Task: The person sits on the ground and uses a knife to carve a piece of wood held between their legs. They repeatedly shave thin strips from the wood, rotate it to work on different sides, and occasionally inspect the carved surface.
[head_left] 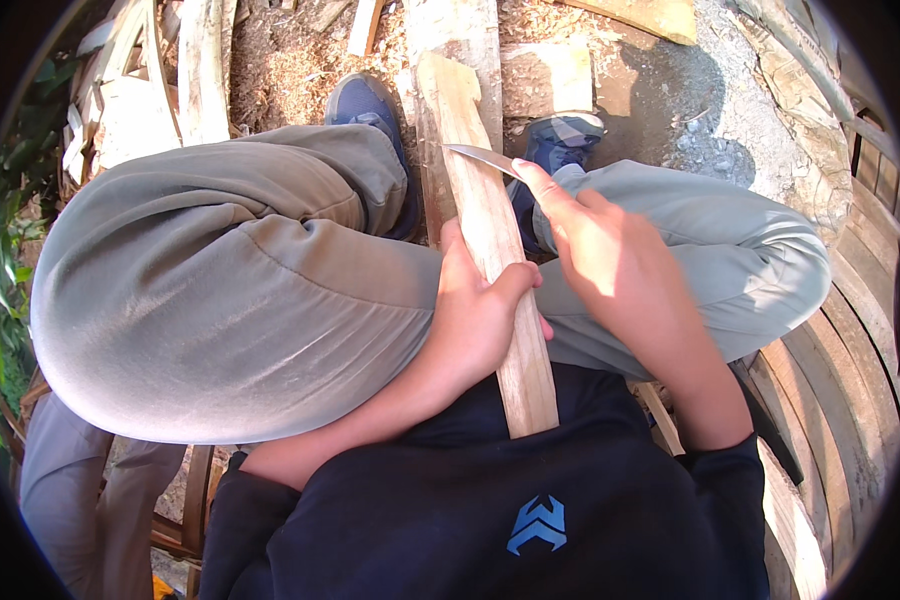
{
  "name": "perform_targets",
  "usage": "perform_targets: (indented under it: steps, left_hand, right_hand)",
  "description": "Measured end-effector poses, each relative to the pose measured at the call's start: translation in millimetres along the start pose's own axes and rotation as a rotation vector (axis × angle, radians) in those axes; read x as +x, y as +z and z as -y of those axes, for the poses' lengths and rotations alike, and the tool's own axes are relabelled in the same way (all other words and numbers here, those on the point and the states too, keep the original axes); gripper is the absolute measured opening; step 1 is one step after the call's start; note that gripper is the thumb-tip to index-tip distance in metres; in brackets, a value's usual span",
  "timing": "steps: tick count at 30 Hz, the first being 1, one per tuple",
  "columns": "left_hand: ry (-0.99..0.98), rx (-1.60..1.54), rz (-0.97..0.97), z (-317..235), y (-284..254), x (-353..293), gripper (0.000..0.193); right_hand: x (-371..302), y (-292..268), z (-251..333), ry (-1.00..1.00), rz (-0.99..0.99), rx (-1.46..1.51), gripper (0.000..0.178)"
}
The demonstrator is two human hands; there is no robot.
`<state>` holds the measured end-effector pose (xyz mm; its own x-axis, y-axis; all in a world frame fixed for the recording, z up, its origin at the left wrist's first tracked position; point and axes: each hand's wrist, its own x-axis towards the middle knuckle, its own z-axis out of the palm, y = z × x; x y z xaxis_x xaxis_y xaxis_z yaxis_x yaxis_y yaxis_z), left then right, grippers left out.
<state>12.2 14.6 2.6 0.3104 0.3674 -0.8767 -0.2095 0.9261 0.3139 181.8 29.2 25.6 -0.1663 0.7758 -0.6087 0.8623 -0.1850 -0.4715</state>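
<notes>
1. Black shirt (420,510): nearest the camera.
2. Left hand (475,310): wrapped around the wood piece (488,215), below its middle.
3. Right hand (610,245): closed on the knife (488,157), blade across the wood's upper part.
4. Wood piece: slanted between the legs (240,280), lower end at the shirt.

- We could not see the rear of the knife (482,157); the right hand (610,250) covered it.
- The left hand (475,310) hid part of the wooden piece (482,195) from us.
- Far off, we lost the plank (465,35) past the picture's edge.
- We found the leaves (5,310) at left blurred.
- Near left, we could not identify a cut-off yellow thing (162,588).
</notes>
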Motion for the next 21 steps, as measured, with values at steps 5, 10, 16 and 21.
perform_targets:
  steps: [5, 10, 16, 21]
  left_hand:
    - [0.013, -0.051, 0.013, 1.9, -1.4, 1.4, 0.040]
    - [0.030, -0.057, -0.003, 0.3, 1.1, 3.3, 0.040]
    - [-0.022, -0.044, 0.032, 0.3, -3.0, 0.0, 0.045]
    - [0.019, -0.044, 0.019, 4.3, -2.6, 3.3, 0.044]
  right_hand:
    - [7.1, 7.6, 10.2, 0.008, 0.000, -0.160, 0.062]
    - [36.7, 24.5, 15.8, 0.083, -0.008, -0.187, 0.058]
    - [62.3, 27.0, -4.9, -0.070, -0.153, -0.242, 0.052]
    - [33.5, 1.5, 2.1, -0.079, -0.057, -0.234, 0.058]
